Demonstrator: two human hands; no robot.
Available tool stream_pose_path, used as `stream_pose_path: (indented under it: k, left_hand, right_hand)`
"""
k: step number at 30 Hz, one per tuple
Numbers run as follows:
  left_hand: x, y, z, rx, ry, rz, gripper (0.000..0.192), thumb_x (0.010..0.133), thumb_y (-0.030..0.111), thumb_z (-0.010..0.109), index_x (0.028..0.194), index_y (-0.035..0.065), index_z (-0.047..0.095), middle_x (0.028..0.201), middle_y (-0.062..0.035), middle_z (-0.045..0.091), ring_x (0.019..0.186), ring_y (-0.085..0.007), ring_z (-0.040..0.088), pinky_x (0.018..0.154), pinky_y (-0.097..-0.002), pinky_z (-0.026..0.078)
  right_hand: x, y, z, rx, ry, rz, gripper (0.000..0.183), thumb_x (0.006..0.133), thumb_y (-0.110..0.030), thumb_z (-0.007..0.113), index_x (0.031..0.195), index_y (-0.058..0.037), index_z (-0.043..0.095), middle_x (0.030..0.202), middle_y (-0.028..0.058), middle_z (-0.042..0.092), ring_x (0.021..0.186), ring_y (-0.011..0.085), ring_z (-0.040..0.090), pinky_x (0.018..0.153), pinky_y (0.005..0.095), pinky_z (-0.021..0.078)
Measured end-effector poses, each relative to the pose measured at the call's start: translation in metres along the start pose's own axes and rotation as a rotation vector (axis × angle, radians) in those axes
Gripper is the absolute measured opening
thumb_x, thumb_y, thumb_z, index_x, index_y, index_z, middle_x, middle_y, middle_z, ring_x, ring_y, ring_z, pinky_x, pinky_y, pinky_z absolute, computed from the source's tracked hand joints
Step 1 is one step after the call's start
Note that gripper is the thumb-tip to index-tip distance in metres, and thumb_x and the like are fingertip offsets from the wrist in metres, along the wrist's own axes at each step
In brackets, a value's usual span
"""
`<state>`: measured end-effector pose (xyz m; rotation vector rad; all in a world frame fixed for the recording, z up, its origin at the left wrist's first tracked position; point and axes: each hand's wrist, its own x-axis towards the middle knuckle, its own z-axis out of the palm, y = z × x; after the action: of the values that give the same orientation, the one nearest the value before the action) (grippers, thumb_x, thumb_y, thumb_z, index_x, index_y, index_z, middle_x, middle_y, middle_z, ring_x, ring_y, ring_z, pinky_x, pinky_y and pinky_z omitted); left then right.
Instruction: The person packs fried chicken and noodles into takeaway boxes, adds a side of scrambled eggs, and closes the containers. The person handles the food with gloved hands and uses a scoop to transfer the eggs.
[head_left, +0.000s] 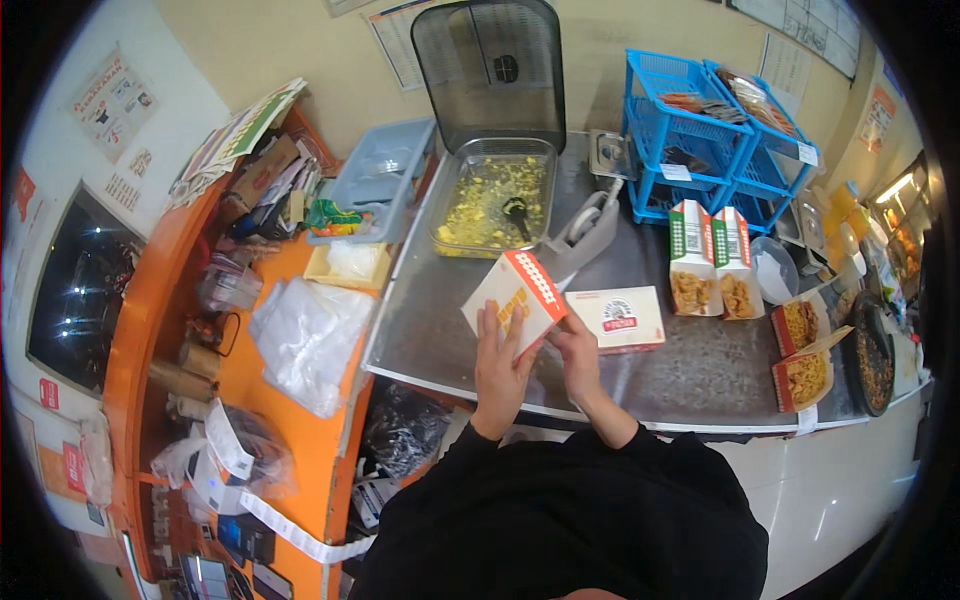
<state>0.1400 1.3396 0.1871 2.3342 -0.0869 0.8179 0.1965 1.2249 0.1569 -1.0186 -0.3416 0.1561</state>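
Note:
Between my two hands a white and red cardboard food box is held tilted above the metal counter. My left hand lies on its printed face with the fingers spread. My right hand grips its lower right corner. Just right of it, a second food box lies closed on the counter. Farther right stand two open cartons with fried pieces, one carton beside the other. Two open red boxes of food, an upper one and a lower one, sit near the counter's right end.
Behind the boxes is a clear tub of chopped yellow food with a black utensil, its dark lid raised. Blue plastic baskets stand at the back right. A stone mortar is far right. Plastic bags lie on the orange counter at left.

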Motion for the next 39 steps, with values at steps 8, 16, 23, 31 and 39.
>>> stream_pose_path:
  k: [8,16,23,31,39]
  left_hand:
    - [0.001,-0.077,-0.035,-1.06,0.222,-0.594,0.053,0.081,0.001,0.061,0.129,0.0036,0.038,0.128,-0.0223,0.041,0.116,-0.0291,0.046,0.092,-0.0387,0.043]
    - [-0.01,-0.15,-0.042,-1.31,0.281,-0.833,0.044,0.083,0.001,0.059,0.122,-0.0012,0.038,0.115,-0.0116,0.051,0.102,-0.0204,0.055,0.083,-0.0308,0.049]
    - [-0.011,-0.159,-0.044,-1.28,0.353,-0.794,0.045,0.084,0.002,0.058,0.123,0.0002,0.037,0.117,-0.0108,0.05,0.104,-0.019,0.053,0.085,-0.031,0.047]
    - [-0.003,-0.155,-0.042,-1.327,0.365,-0.785,0.044,0.085,0.005,0.058,0.124,0.0002,0.038,0.118,-0.0106,0.05,0.105,-0.0198,0.053,0.085,-0.0321,0.047]
    - [0.026,-0.169,-0.023,-1.672,0.403,-0.949,0.037,0.089,0.022,0.055,0.12,0.0045,0.044,0.111,-0.0066,0.056,0.099,-0.018,0.056,0.08,-0.0298,0.047]
  right_hand:
    - [0.025,0.033,0.069,-0.39,0.004,0.113,0.053,0.092,-0.024,0.049,0.136,-0.0007,0.03,0.137,0.017,0.036,0.127,0.0207,0.033,0.102,0.0298,0.0262]
    - [0.155,0.094,-0.054,-0.072,0.77,0.499,0.046,0.083,-0.04,0.058,0.109,-0.003,0.05,0.09,0.0045,0.052,0.074,0.0191,0.054,0.055,0.0383,0.0498]
    - [0.203,0.103,-0.016,0.06,1.222,0.291,0.028,0.08,-0.025,0.065,0.092,-0.0002,0.058,0.079,0.008,0.056,0.064,0.0174,0.048,0.055,0.0343,0.0413]
    - [0.172,0.177,-0.015,0.245,1.052,0.175,0.013,0.084,-0.016,0.055,0.078,-0.0037,0.057,0.068,0.0033,0.054,0.071,0.0143,0.052,0.063,0.0343,0.0399]
    - [0.088,0.093,0.03,-0.22,-0.224,0.362,0.01,0.088,-0.016,0.053,0.086,-0.006,0.054,0.076,0.0018,0.053,0.073,0.0112,0.053,0.068,0.0273,0.0442]
